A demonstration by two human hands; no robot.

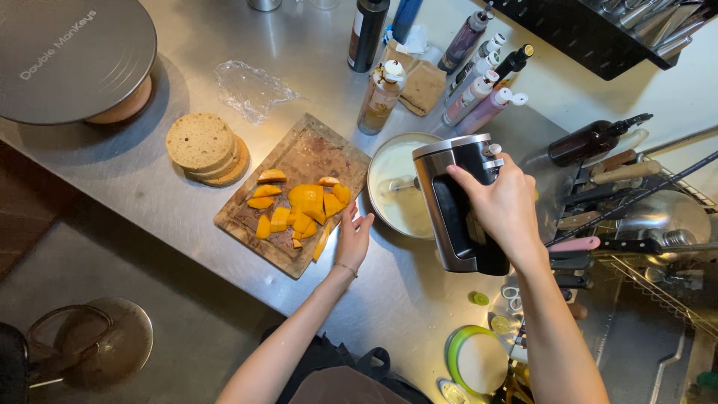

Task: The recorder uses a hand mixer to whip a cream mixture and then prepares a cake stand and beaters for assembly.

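Right hand: we hold the hand mixer tight, right of the middle.
Bowl: just left of the mixer, whisk dips in.
Left hand: fingers flat and open, beside the cutting board, touching the bowl's lower edge.

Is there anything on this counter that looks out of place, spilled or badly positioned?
Nothing is spilled. Two small things stand out: a crumpled piece of clear plastic wrap lies loose on the steel counter, and the wooden cutting board with orange fruit pieces sits askew, one corner near the counter's front edge.
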